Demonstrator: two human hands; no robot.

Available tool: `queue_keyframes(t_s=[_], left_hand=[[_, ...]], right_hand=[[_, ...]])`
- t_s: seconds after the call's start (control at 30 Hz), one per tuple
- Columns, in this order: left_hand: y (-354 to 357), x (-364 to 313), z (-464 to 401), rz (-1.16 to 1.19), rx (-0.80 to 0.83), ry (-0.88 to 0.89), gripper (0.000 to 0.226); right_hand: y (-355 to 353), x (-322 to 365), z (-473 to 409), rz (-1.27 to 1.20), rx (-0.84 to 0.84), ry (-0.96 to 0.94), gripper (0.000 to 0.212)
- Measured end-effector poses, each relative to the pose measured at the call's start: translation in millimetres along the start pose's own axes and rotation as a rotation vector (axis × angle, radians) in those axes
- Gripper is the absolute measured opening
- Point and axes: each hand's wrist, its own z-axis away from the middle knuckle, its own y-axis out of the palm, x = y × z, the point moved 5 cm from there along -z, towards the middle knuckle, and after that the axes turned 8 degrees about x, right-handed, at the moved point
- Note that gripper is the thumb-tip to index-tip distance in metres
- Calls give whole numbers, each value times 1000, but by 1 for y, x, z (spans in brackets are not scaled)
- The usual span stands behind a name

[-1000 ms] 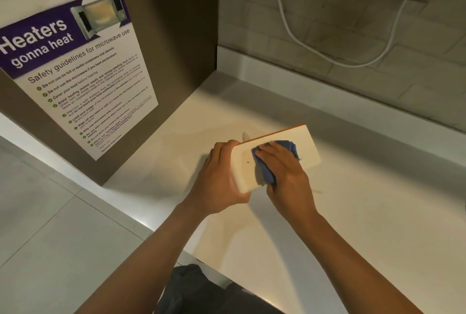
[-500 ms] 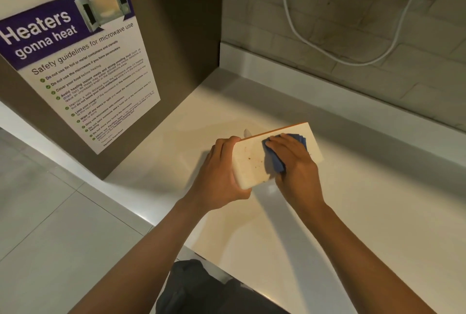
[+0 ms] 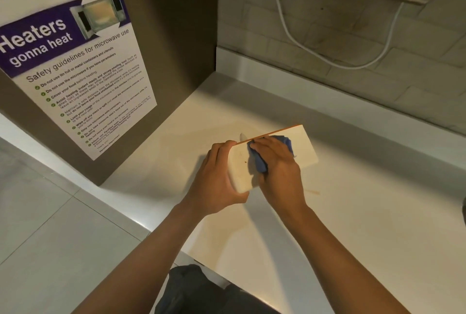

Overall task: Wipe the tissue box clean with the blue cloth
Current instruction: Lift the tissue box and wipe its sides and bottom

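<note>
A cream tissue box (image 3: 303, 147) with an orange upper edge lies tilted on the white counter (image 3: 365, 225), its broad face turned toward me. My left hand (image 3: 214, 182) grips its near left end, fingers curled over the top corner. The blue cloth (image 3: 261, 163) is bunched under my right hand (image 3: 280, 167), which presses it against the middle of the box face. A small dark speck (image 3: 245, 162) shows on the face just left of the cloth. A bit of white tissue (image 3: 242, 136) sticks up behind the box.
A brown side panel with a microwave safety poster (image 3: 80, 69) stands to the left. A tiled wall with a hanging white cable (image 3: 327, 61) runs behind the counter. A faint orange streak (image 3: 312, 191) marks the counter right of my wrist. Grey floor tiles (image 3: 50, 238) lie below left.
My right hand has slid the cloth back toward the left end of the box face, after moving it rightward. The left hand keeps its grip on the box.
</note>
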Motion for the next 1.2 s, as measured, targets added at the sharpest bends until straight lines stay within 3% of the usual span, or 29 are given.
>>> queue_keyframes(t_s=[0.1, 0.37, 0.63, 0.73, 0.87, 1.2], left_hand=[[2, 1, 0, 11, 2, 5, 108], [4, 4, -2, -8, 3, 3, 112], [3, 2, 1, 4, 39, 5, 113], [2, 3, -1, 10, 30, -12, 112], [1, 2, -2, 17, 22, -11, 109], [1, 4, -2, 21, 28, -14, 111]], right_hand=[[8, 4, 20, 30, 64, -28, 41], [3, -10, 8, 55, -2, 34, 35], [-8, -12, 36, 71, 5, -62, 32], [-8, -7, 14, 57, -2, -7, 39], [8, -2, 23, 53, 31, -36, 28], [-1, -2, 14, 54, 10, -28, 30]])
